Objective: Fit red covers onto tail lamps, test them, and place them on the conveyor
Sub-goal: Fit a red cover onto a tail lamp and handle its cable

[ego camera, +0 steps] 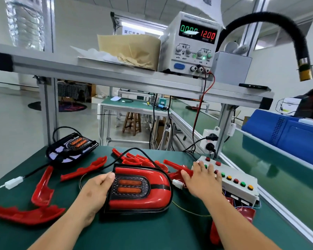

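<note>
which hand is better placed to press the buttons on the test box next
Right. The right hand is spread over the left end of the button box, fingertips by its buttons. The left hand grips the tail lamp at its left edge, away from the box.

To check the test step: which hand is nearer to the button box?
Right. The right hand lies on the button box; the left hand holds the lamp, left of the box.

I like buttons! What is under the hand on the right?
The right hand lies spread over the white button box, with red, green and yellow buttons. Its fingers hide some, so which it touches cannot be seen.
</note>
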A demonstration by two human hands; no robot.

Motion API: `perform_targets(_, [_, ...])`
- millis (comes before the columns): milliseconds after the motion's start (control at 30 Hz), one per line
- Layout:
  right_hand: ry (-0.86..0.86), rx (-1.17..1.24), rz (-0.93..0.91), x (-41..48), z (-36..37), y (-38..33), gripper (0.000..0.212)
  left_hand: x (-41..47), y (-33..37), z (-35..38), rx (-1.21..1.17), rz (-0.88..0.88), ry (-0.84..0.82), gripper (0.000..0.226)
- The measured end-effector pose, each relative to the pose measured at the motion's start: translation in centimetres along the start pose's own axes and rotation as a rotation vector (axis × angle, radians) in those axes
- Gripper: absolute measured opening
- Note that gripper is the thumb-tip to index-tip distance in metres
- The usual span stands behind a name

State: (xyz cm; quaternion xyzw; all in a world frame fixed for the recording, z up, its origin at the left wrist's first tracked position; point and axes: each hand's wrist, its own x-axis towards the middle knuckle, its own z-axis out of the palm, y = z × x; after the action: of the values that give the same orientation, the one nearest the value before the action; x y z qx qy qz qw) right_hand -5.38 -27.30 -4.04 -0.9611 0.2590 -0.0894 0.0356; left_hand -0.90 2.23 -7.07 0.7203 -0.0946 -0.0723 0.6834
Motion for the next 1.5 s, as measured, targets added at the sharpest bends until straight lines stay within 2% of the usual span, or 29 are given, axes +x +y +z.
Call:
perform_targets(267, [0.044,-0.03,0.035,0.92,0.59,-0.56,0.074,0.55,-0.69,-0.19,-0.037,0.002,-0.011,0.037])
perform_targets(400, [0.048,-0.12,0.027,0.87,0.69,-0.72,0.078,0.52,-0.62,-0.01,-0.037,0.032,0.045,0.044])
perform_targets(667, [0.042,-0.129,0.022,0.94,0.82,-0.58,0.078,0.44,-0.6,0.01,-0.053,0.025,0.022,0.032])
perform_targets(1200, [0.055,-0.265,-0.068,0.81,0.23,-0.3,0.071,0.64,-0.67,-0.07,-0.089,-0.004,-0.015,0.034])
perform_targets(1500, [0.034,-0.251,-0.068,0.76,0.16,-0.21,0.072,0.57,-0.61,-0.11,-0.082,0.007,-0.007,0.034])
